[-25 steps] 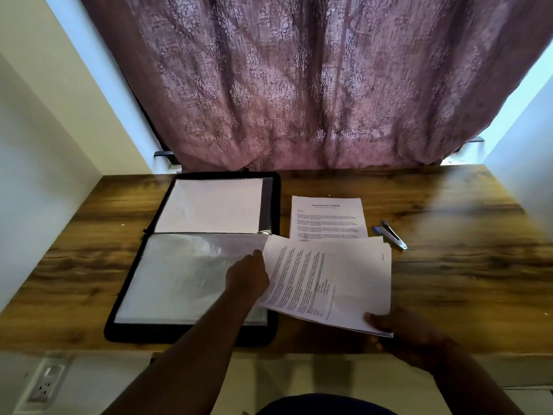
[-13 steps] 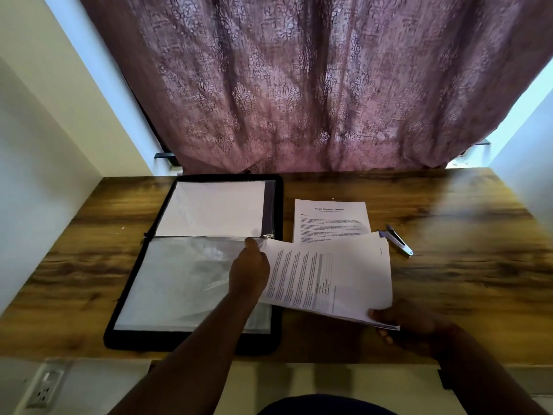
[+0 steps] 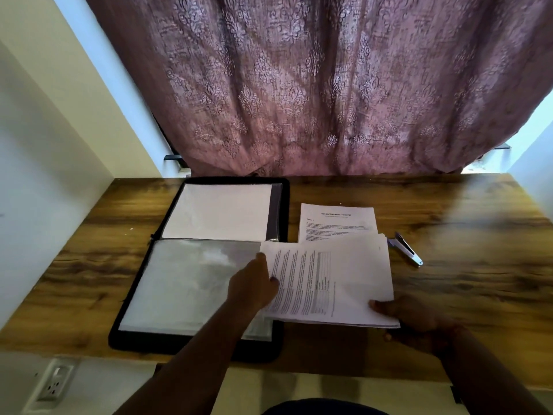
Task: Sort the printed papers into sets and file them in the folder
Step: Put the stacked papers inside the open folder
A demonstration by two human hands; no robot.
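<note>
I see a black folder (image 3: 197, 339) lying open on the wooden tabletop (image 3: 449, 223), its far half carrying a white sheet under clear plastic and its near half showing an empty-looking clear sleeve (image 3: 185, 283). My left hand (image 3: 253, 287) sits at the sleeve's right edge, fingers closed on the left margin of a stack of printed papers (image 3: 332, 283). My right hand (image 3: 416, 322) grips the same stack at its near right corner, thumb on top, so the stack hangs tilted just above the tabletop and overlaps the folder's right edge (the text on it is too blurred to read). Behind the stack, another printed sheet (image 3: 336, 220) lies flat on the tabletop beside the folder. A stapler (image 3: 405, 248) rests to the right, near the stack's far corner. A mauve patterned curtain (image 3: 299, 85) hangs behind the tabletop.
</note>
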